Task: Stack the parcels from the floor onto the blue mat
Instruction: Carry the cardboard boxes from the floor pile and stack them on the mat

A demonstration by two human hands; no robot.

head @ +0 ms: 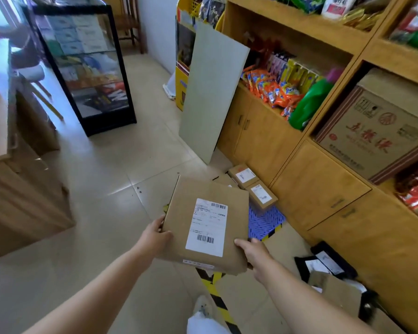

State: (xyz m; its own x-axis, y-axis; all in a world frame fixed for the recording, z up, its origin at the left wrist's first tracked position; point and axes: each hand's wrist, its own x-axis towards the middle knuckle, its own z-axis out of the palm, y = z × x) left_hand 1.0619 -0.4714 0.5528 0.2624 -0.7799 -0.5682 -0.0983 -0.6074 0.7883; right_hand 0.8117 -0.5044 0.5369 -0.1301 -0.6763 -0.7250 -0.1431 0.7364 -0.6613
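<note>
Held parcel hides most blue mat

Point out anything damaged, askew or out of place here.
The flat brown cardboard parcel held by both hands has a torn, ragged near-right corner. A pale grey board leans tilted against the wooden shelving. Black bags and an open carton lie jumbled on the floor.

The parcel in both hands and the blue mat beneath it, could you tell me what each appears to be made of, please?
The parcel looks like plain brown cardboard, matte, with a white printed paper label stuck on and a slightly torn near corner. The blue mat looks like moulded plastic: a ribbed, slotted grid with a faint sheen, though the blur leaves that open.
</note>
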